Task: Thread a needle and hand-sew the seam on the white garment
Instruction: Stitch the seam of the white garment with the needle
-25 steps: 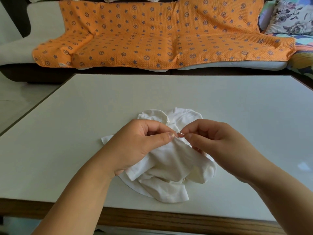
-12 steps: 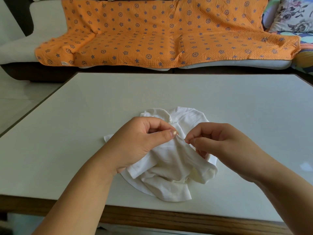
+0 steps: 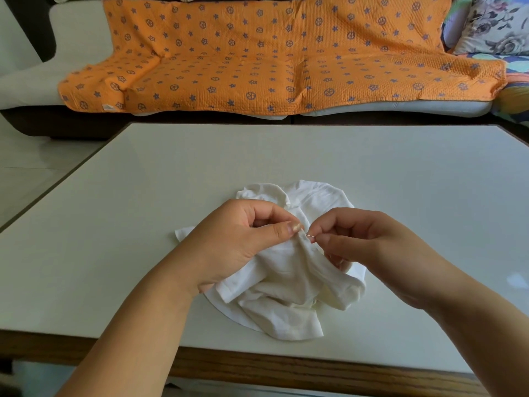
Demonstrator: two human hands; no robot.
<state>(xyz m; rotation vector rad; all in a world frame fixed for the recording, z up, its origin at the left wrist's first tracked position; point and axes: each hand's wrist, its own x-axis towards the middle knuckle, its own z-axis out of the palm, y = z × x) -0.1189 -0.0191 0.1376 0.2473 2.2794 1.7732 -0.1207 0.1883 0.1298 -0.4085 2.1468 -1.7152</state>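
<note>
White cotton, the garment [image 3: 283, 285] lies bunched on the worktop [image 3: 120, 230] at lower centre of the frame. The left hand [image 3: 240, 242] pinches a raised fold of it between thumb and forefinger. The right hand [image 3: 369, 245], fingers [image 3: 332, 239] closed narrow, holds the needle [image 3: 309, 235] at that fold. To stitch well, I judge: hold the fold taut, enter close to the seam and take a small bite. The thread is too fine to see.

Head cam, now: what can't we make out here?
Head view only.
1. Thread: too thin to see, so whether the needle is threaded is unclear.
2. Needle: pinched by the right hand, whose fingertips hide most of it.
3. Seam: lost in the folds of the white garment, partly covered by the left hand.
</note>
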